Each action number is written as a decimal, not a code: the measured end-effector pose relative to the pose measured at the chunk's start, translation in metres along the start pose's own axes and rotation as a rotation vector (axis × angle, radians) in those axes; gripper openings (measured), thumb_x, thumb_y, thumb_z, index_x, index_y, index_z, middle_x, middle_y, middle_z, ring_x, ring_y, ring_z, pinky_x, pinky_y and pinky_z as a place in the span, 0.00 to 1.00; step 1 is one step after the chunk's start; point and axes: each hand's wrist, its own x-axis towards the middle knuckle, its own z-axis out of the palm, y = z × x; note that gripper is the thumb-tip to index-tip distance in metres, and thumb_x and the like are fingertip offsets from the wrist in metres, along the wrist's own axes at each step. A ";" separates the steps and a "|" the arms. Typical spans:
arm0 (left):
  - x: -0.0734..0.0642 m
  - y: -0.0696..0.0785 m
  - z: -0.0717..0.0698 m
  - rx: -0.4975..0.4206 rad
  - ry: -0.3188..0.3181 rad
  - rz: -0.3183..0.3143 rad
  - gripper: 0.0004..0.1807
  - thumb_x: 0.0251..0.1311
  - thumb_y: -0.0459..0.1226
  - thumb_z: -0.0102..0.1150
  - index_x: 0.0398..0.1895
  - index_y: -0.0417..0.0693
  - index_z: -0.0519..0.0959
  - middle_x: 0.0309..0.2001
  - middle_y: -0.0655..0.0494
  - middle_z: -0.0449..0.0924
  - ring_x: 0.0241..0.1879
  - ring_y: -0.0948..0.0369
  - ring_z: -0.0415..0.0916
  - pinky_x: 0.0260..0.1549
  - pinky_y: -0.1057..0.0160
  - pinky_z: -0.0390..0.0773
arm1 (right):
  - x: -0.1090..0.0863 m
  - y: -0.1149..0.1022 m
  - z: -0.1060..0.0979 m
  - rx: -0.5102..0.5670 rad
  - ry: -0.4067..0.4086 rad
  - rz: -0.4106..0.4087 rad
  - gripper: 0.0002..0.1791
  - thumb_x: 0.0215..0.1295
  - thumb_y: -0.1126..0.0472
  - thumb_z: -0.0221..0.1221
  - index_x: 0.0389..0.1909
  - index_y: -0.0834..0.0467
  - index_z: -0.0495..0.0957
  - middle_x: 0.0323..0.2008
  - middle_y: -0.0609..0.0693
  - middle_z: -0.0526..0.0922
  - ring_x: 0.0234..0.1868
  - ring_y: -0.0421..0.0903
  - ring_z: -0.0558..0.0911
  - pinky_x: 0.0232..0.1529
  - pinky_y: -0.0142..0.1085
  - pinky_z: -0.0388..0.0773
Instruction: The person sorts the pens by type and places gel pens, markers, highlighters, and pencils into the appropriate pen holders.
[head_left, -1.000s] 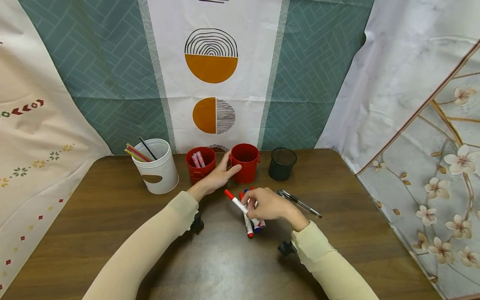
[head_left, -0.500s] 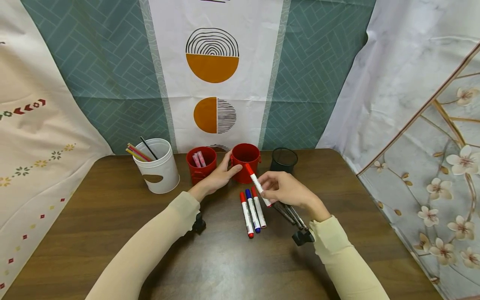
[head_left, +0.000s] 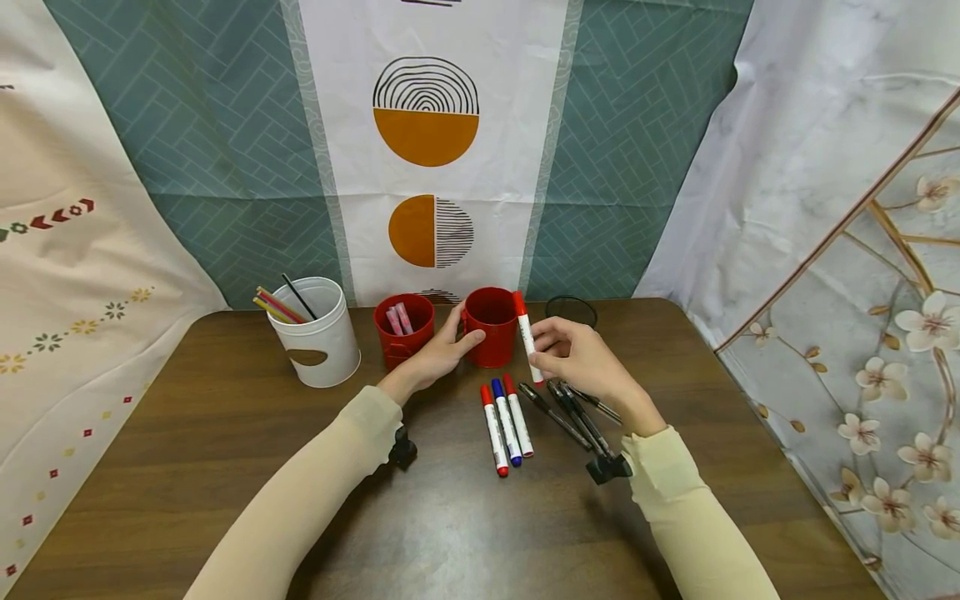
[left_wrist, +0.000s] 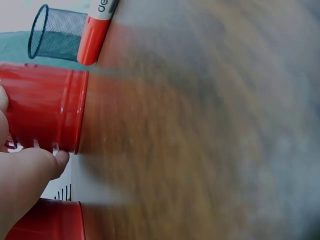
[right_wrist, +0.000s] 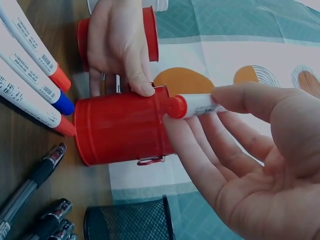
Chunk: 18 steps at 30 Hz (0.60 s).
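Note:
My left hand (head_left: 435,357) grips the left side of a red bucket (head_left: 492,342) at the back of the table, thumb toward the front. In the right wrist view that thumb lies near the bucket's rim. My right hand (head_left: 583,358) pinches a white marker with a red cap (head_left: 526,337) between thumb and fingers. The marker is nearly upright, cap up, just right of the bucket. Two red-capped markers (head_left: 494,433) and a blue-capped marker (head_left: 506,423) lie side by side in front. Several black pens (head_left: 558,417) lie below my right hand.
A black mesh cup (right_wrist: 127,220) stands behind my right hand, partly hidden in the head view. Left of my left hand is another red bucket (head_left: 392,348) holding pink-and-white sticks. Further left, a white bucket (head_left: 337,354) holds several coloured sticks. A patterned cloth (head_left: 637,167) hangs behind.
My right hand has lifted the red-capped marker from beside the others, moving it up and right and turning it more upright. My left hand has stayed at the red bucket.

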 end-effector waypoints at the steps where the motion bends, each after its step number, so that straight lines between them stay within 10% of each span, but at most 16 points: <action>1: 0.000 0.000 0.000 0.002 0.002 -0.003 0.44 0.81 0.46 0.54 0.88 0.61 0.39 0.87 0.54 0.37 0.86 0.53 0.34 0.82 0.42 0.47 | 0.001 0.000 0.000 0.001 0.013 -0.001 0.19 0.71 0.68 0.67 0.60 0.61 0.79 0.45 0.59 0.83 0.40 0.53 0.87 0.42 0.45 0.90; 18: 0.001 -0.001 0.001 -0.010 0.012 -0.015 0.44 0.80 0.45 0.55 0.88 0.62 0.40 0.87 0.54 0.38 0.86 0.53 0.35 0.82 0.43 0.48 | 0.011 -0.001 0.000 0.031 0.217 -0.095 0.19 0.70 0.70 0.66 0.60 0.64 0.79 0.45 0.61 0.87 0.39 0.50 0.88 0.40 0.39 0.88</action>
